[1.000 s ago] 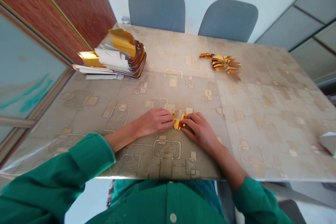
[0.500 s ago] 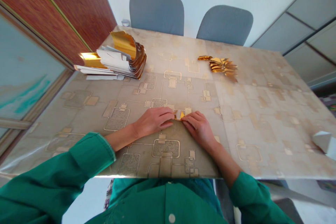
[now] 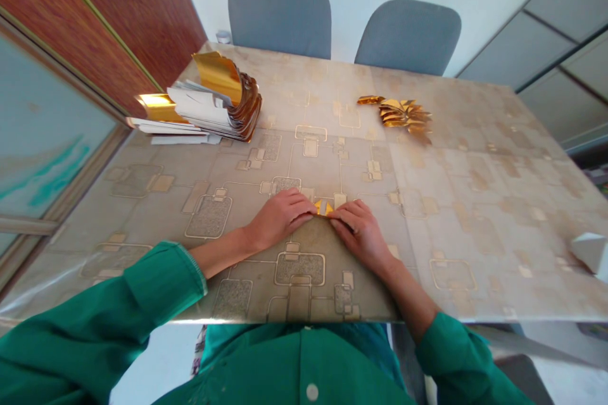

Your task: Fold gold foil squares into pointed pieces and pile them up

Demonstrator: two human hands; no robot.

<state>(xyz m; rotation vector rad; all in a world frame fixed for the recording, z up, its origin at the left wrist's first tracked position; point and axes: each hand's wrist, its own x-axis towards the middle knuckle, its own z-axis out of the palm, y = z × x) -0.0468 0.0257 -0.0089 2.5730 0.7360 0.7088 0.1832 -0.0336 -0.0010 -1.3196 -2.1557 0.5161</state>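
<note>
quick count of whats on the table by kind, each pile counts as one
stack of white-backed gold foil sheets: 1
pile of folded gold foil pieces: 1
small folded gold foil piece: 1
white angular object: 1
total: 4

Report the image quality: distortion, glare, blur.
Head view: wide-angle distortion makes the cabinet lean and swells the near green sleeve; glare shines on the gold foil and the table; the left hand and right hand look sharp, with soft shadows.
</note>
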